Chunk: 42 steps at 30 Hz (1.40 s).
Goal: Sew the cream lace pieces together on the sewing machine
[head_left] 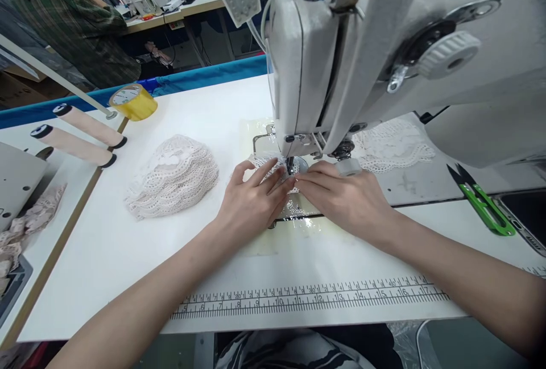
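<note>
White lace (261, 160) is lying at the presser foot (290, 165) of the sewing machine (294, 67), partly hidden by fingers. Judging by its openwork, it is probably behaving as light, limp and snag-prone; flat fingertip pressure along its edges, clear of the foot, is seeming best. Left hand (257, 197) is resting over it, palm down, fingers spread; right hand (343, 195) is angling in, fingers bunched, pinch uncertain. Both forearms are slanting inward.

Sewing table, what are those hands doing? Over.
Left hand, right hand: both at lace by the presser foot. Lace pile: apart, left. Green snips: right, clear of hands.
</note>
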### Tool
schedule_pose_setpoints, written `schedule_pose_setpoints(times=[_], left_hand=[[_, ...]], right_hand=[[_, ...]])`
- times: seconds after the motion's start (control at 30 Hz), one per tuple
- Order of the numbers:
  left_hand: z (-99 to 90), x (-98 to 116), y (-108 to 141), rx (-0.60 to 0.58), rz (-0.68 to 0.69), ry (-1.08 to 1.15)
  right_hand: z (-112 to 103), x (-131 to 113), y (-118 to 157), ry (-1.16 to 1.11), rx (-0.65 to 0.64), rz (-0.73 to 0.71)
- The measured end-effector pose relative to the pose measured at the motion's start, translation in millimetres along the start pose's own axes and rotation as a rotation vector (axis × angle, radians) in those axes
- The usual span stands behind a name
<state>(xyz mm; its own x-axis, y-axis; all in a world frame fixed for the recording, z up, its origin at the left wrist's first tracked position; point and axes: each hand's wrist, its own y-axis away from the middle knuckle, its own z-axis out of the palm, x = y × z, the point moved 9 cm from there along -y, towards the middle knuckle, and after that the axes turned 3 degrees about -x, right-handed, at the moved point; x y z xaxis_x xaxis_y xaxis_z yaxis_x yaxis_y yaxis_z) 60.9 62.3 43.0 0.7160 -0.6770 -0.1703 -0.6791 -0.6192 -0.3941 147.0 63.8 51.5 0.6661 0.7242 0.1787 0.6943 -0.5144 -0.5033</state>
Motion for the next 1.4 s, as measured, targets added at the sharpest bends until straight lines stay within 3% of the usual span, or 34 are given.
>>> schedule_pose_setpoints(times=[0.4, 1.4], left_hand=[[-10.9, 11, 8, 0.027, 0.011, 0.011], [1.9, -7, 0, -0.009, -0.076, 0.126]], right_hand=[[-6, -7, 1, 0.002, 0.0, -0.028], [12, 2, 2, 0.027, -0.117, 0.038]])
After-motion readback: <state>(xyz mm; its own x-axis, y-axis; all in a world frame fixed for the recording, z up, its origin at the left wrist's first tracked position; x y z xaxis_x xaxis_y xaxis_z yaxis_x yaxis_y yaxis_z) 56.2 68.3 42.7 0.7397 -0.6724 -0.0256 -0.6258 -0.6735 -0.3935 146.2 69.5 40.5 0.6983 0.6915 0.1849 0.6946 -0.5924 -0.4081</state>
